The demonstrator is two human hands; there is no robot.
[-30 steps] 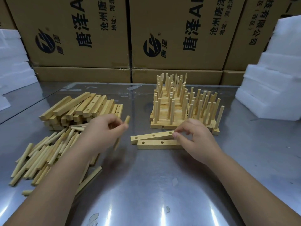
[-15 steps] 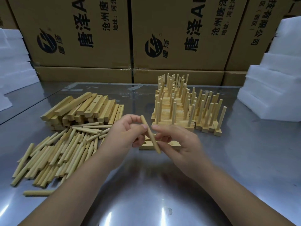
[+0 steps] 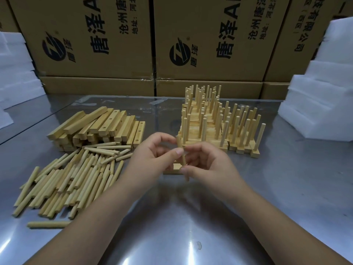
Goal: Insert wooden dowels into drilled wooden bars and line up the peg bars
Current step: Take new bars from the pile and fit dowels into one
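Note:
A wooden dowel [image 3: 181, 150] stands nearly upright between my hands over the middle of the steel table. My left hand [image 3: 152, 161] pinches its upper part with thumb and fingers. My right hand [image 3: 208, 165] holds its lower part from the right. Just behind the dowel lies a drilled wooden bar [image 3: 175, 167], mostly hidden by my fingers. Loose dowels [image 3: 72, 175] lie in a heap at the left. Bare drilled bars [image 3: 99, 129] are stacked behind that heap. Finished peg bars [image 3: 215, 127] stand in rows at the centre right.
The steel table [image 3: 191, 226] is reflective, with open surface in front of my arms. Cardboard boxes [image 3: 210, 44] form a wall along the back. White foam blocks stand at the right [image 3: 321, 92] and at the left [image 3: 15, 73]. One stray dowel [image 3: 47, 224] lies near the front left.
My left hand brought a dowel from the left pile to the centre. My right hand left the bar and took hold of the dowel, which swung from slanted to nearly upright.

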